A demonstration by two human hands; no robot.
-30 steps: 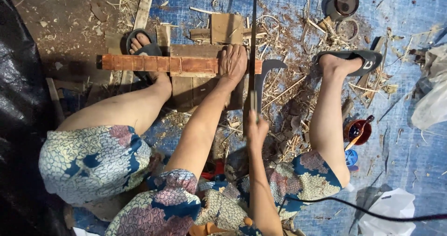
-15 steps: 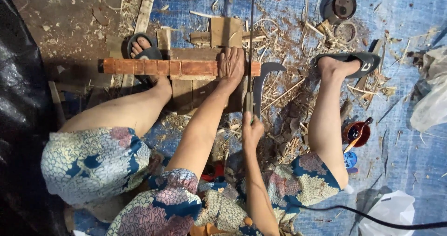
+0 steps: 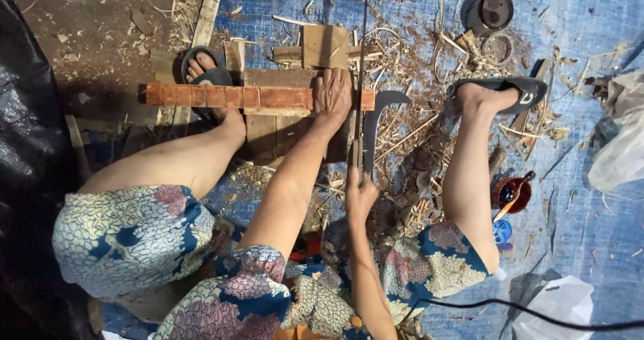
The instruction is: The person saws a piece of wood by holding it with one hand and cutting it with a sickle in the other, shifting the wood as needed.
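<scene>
My left hand (image 3: 333,91) lies palm down on a long reddish wooden bar (image 3: 228,97). The bar rests crosswise on a wooden block (image 3: 268,132) between my legs. My right hand (image 3: 361,196) grips the handle of a curved dark-bladed knife (image 3: 377,122). Its blade stands just right of the bar's end, alongside a thin long strip (image 3: 363,38) that runs straight away from me. My left foot, in a sandal (image 3: 204,71), sits behind the bar. My right foot wears a sandal (image 3: 503,88) out to the right.
Wood shavings and splinters (image 3: 416,145) litter the blue tarp (image 3: 577,24). A small wooden board (image 3: 325,46) lies beyond the block. A round lid and ring (image 3: 495,11) sit at far right, a red cup with a spoon (image 3: 511,193) by my right leg, and a black cable (image 3: 537,306) runs near me.
</scene>
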